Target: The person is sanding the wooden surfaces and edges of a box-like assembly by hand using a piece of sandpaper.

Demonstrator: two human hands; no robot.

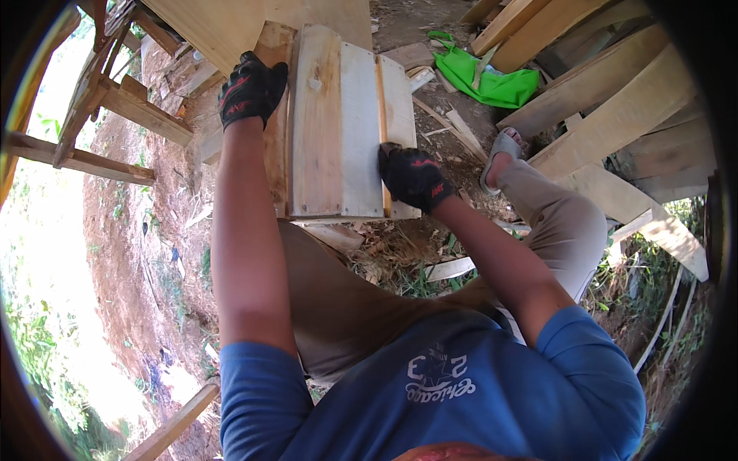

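A wooden panel [319,115] of several boards side by side lies in front of me, with small nail heads along its near edge. My left hand [254,88], in a black glove with red marks, is closed around the darker board [275,146] at the panel's left edge. My right hand [415,178], gloved the same way, rests on the pale right-hand board [398,107]. Its fingers are curled beside a narrow brown groove between two boards; whatever they hold is hidden under the glove.
A wide plywood sheet [207,27] lies beyond the panel. Planks [615,115] lean in a stack at the right, near a bright green bag [484,73] and my sandalled foot [503,154]. Timber framing [138,111] stands at the left. Wood scraps litter the dirt.
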